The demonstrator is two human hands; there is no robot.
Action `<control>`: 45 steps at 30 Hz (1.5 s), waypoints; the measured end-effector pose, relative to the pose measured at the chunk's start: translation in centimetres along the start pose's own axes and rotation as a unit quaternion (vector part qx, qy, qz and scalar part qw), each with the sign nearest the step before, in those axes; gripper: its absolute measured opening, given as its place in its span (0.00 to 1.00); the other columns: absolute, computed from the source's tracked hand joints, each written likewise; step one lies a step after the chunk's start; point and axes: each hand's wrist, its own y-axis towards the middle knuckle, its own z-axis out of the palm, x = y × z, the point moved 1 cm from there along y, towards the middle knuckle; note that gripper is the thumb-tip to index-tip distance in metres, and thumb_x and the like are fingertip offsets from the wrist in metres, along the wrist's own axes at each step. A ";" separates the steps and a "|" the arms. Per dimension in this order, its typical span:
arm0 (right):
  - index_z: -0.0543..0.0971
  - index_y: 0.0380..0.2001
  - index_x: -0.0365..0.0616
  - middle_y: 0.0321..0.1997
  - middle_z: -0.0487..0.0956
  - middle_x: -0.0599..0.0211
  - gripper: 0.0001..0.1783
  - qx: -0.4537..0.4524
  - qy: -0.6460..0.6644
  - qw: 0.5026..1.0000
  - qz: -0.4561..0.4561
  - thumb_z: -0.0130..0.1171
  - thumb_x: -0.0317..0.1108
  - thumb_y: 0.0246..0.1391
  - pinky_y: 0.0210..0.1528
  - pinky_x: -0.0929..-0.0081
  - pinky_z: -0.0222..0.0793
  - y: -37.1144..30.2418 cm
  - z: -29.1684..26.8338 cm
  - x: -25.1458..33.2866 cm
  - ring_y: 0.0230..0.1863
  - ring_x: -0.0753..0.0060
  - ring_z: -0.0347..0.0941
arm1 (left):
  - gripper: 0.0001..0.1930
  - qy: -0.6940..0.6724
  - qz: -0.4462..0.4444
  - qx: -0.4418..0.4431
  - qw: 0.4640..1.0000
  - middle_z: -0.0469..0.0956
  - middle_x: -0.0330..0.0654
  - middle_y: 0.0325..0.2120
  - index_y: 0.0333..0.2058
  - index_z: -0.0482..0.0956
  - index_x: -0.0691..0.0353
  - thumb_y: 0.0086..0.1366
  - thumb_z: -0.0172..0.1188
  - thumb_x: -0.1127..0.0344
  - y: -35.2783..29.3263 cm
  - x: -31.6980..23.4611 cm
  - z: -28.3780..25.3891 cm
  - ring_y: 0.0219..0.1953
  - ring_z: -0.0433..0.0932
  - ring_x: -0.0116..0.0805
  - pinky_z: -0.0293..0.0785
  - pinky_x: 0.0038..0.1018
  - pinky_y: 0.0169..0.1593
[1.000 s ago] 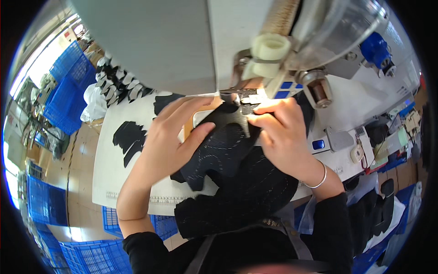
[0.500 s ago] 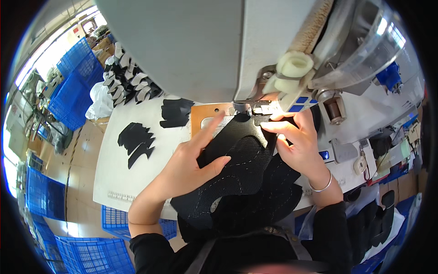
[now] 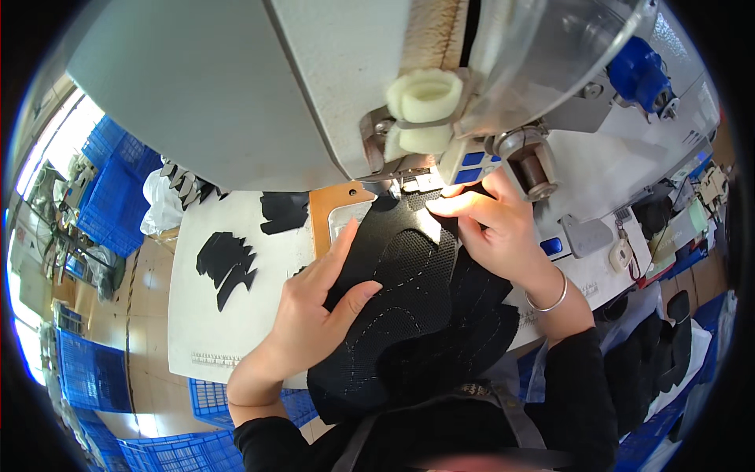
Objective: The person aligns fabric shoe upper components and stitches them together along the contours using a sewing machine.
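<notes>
A black textured fabric piece (image 3: 409, 271) with dashed light stitch lines lies on the white tabletop (image 3: 197, 326), its far end at the needle area of a big grey sewing machine (image 3: 212, 94) and its near end close to the person's body. The left hand (image 3: 322, 303) lies on the piece's left side, thumb and fingers spread well apart, the thumb resting on the fabric. The right hand (image 3: 491, 228) touches the far right part of the piece, fingertips just beside the needle area; whether thumb and fingers pinch the fabric, I cannot tell. A silvery bracelet (image 3: 554, 294) circles the right wrist. Left of the needle area is a tan plate (image 3: 321, 212), with a small stack of black pieces (image 3: 285, 211) beside it. Another group of black cut pieces (image 3: 222, 259) lies farther left. A brown spool (image 3: 536, 169) sits near the right hand, and a blue crate (image 3: 94, 370) stands off to the left, beyond the tabletop.
</notes>
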 end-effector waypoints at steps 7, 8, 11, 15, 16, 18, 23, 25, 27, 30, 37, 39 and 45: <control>0.81 0.32 0.51 0.30 0.68 0.67 0.21 0.030 -0.025 0.999 -0.015 0.61 0.17 0.30 0.41 0.63 0.62 0.4 -0.2 0.7 0.35 0.60 0.67 | 0.33 -0.081 -0.056 0.005 0.995 0.81 0.52 0.36 0.63 0.63 0.68 0.61 0.66 0.70 -0.4 1.0 0.1 0.32 0.79 0.34 0.73 0.22 0.41; 0.81 0.32 0.51 0.30 0.67 0.67 0.20 0.022 -0.027 0.999 -0.028 0.62 0.18 0.29 0.41 0.63 0.62 0.4 -0.2 0.8 0.35 0.60 0.67 | 0.33 -0.112 -0.051 -0.005 0.992 0.81 0.54 0.38 0.63 0.63 0.69 0.60 0.66 0.71 -0.2 1.0 0.2 0.34 0.81 0.38 0.74 0.23 0.42; 0.81 0.30 0.50 0.29 0.66 0.67 0.19 0.014 -0.020 0.999 -0.029 0.63 0.19 0.28 0.38 0.64 0.62 0.2 -0.2 0.2 0.35 0.60 0.66 | 0.35 -0.008 0.003 -0.011 1.000 0.80 0.58 0.41 0.62 0.62 0.72 0.59 0.67 0.71 -0.3 0.0 0.4 0.40 0.83 0.41 0.75 0.25 0.44; 0.81 0.30 0.49 0.29 0.64 0.66 0.20 0.031 0.012 0.999 -0.001 0.61 0.18 0.27 0.37 0.65 0.62 0.1 0.1 -0.5 0.36 0.59 0.66 | 0.36 0.042 0.017 -0.006 0.999 0.79 0.60 0.42 0.62 0.62 0.74 0.57 0.69 0.70 -0.5 -0.7 0.3 0.42 0.83 0.43 0.76 0.27 0.44; 0.81 0.30 0.49 0.29 0.64 0.66 0.20 0.032 0.010 0.999 0.000 0.61 0.18 0.27 0.37 0.65 0.62 0.2 0.0 -0.5 0.36 0.59 0.66 | 0.36 0.050 0.024 -0.006 0.998 0.79 0.60 0.42 0.62 0.62 0.75 0.58 0.68 0.70 -0.4 -0.7 0.3 0.42 0.83 0.44 0.76 0.27 0.44; 0.81 0.29 0.49 0.29 0.64 0.65 0.20 0.031 0.001 0.999 -0.024 0.60 0.17 0.27 0.36 0.66 0.61 0.6 -0.1 -0.2 0.36 0.59 0.66 | 0.36 0.058 0.032 -0.005 0.998 0.79 0.60 0.42 0.62 0.61 0.75 0.58 0.68 0.70 -0.3 -0.7 0.3 0.42 0.83 0.44 0.77 0.28 0.44; 0.80 0.27 0.49 0.30 0.65 0.66 0.18 0.017 -0.004 0.999 -0.034 0.61 0.18 0.27 0.37 0.64 0.63 0.6 -0.2 -0.2 0.36 0.59 0.67 | 0.34 0.067 -0.007 0.003 0.998 0.79 0.61 0.43 0.62 0.61 0.74 0.59 0.66 0.71 -0.4 -1.0 0.4 0.43 0.83 0.45 0.76 0.28 0.45; 0.80 0.26 0.49 0.31 0.67 0.66 0.16 0.012 0.000 0.999 -0.030 0.63 0.19 0.28 0.37 0.64 0.63 0.5 -0.3 -0.2 0.37 0.59 0.68 | 0.34 0.065 -0.008 0.007 0.998 0.79 0.61 0.43 0.62 0.61 0.74 0.59 0.66 0.71 -0.3 -1.0 0.3 0.43 0.83 0.45 0.76 0.28 0.45; 0.80 0.26 0.49 0.31 0.67 0.66 0.16 0.010 -0.005 0.999 -0.030 0.63 0.19 0.28 0.38 0.65 0.63 0.4 -0.3 -0.2 0.37 0.58 0.68 | 0.34 0.060 -0.008 0.010 0.998 0.79 0.61 0.43 0.62 0.61 0.74 0.59 0.66 0.71 -0.3 -0.9 0.3 0.44 0.82 0.45 0.76 0.28 0.45; 0.80 0.27 0.49 0.32 0.68 0.66 0.16 0.010 -0.005 1.000 -0.028 0.64 0.19 0.29 0.38 0.65 0.63 0.3 -0.4 -0.2 0.37 0.58 0.68 | 0.34 0.040 -0.027 0.015 0.999 0.80 0.59 0.42 0.62 0.61 0.74 0.60 0.66 0.71 -0.3 -0.7 0.4 0.44 0.82 0.44 0.76 0.28 0.46; 0.81 0.29 0.49 0.33 0.69 0.65 0.17 0.007 -0.009 1.000 -0.013 0.64 0.20 0.29 0.41 0.63 0.64 0.6 0.2 -0.5 0.40 0.58 0.69 | 0.34 0.074 0.029 -0.008 0.997 0.79 0.52 0.33 0.62 0.65 0.69 0.58 0.68 0.69 0.8 0.4 -0.9 0.31 0.79 0.37 0.75 0.26 0.39; 0.81 0.30 0.49 0.33 0.70 0.65 0.18 0.001 -0.025 0.999 -0.023 0.64 0.20 0.29 0.42 0.63 0.64 0.4 0.5 0.0 0.41 0.57 0.70 | 0.31 0.018 -0.001 -0.006 1.000 0.76 0.46 0.28 0.57 0.72 0.66 0.55 0.70 0.66 1.0 1.5 -1.5 0.26 0.72 0.40 0.73 0.26 0.38; 0.80 0.32 0.49 0.33 0.70 0.66 0.19 -0.010 -0.077 0.996 -0.039 0.64 0.20 0.29 0.43 0.63 0.64 0.3 0.1 0.2 0.42 0.58 0.70 | 0.25 0.212 0.177 -0.051 0.960 0.76 0.45 0.42 0.48 0.79 0.66 0.53 0.67 0.58 1.8 -1.3 -2.4 0.40 0.73 0.42 0.67 0.36 0.46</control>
